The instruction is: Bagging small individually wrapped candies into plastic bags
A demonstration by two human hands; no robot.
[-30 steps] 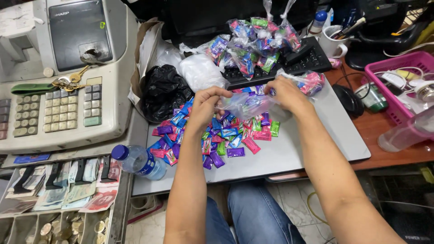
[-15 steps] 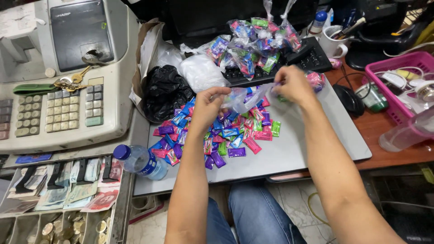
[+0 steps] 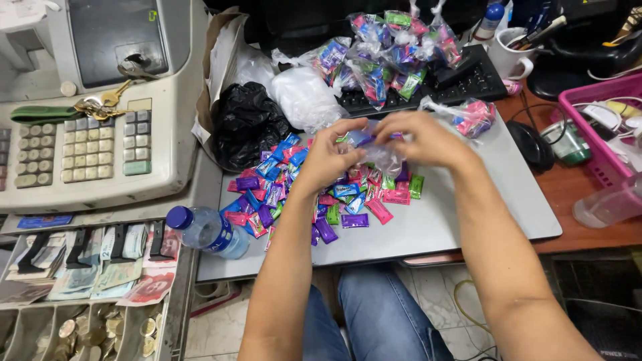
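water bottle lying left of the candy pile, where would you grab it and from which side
Grip the water bottle across its clear middle, coming from above. It lies on its side at the grey board's left edge, blue cap pointing up-left, so the round body is exposed on top, and both hands are busy elsewhere.

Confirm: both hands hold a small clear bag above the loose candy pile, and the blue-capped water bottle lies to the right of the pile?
Not quite. In the head view the water bottle lies left of the candy pile, beside the cash drawer. Left hand and right hand do hold the clear bag.
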